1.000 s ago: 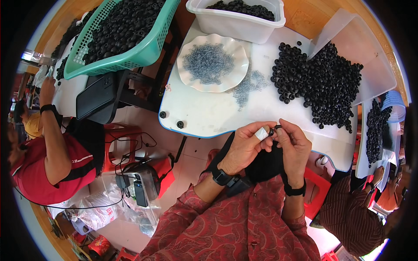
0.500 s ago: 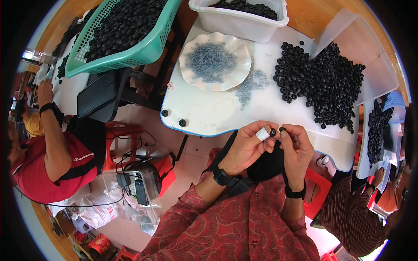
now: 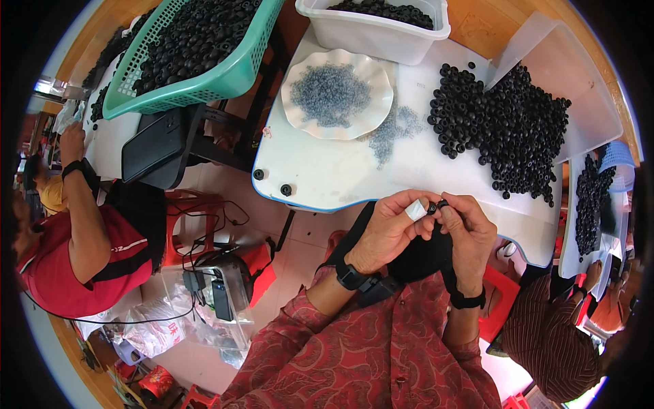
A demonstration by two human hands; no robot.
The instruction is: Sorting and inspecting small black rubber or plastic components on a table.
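Note:
Close together above the table's front edge, my left hand (image 3: 385, 232) and my right hand (image 3: 470, 228) are both closed in pinches. White tape (image 3: 415, 210) wraps a finger or thumb of the left. Between the left fingertips sits a small black ring-shaped piece (image 3: 432, 208), its hole showing. A second small black piece (image 3: 443, 204) is in the right fingertips, almost touching the first. Ahead, a white wavy-edged plate (image 3: 295, 117) holds many tiny greyish clear rings (image 3: 330, 92). More rings (image 3: 392, 136) lie loose beside it. To the right spreads a pile of black ring-shaped pieces (image 3: 521, 129).
Two black pieces (image 3: 286, 189) stand near the table's (image 3: 320, 177) left front edge. A white tub (image 3: 381, 37), a tipped clear bin (image 3: 579, 88) and a green basket (image 3: 225, 85) surround the work area. People sit at left (image 3: 88, 252) and right (image 3: 552, 334).
Both hands have shifted slightly to the right. The two black pieces are now nearer each other, and the right hand has turned a little.

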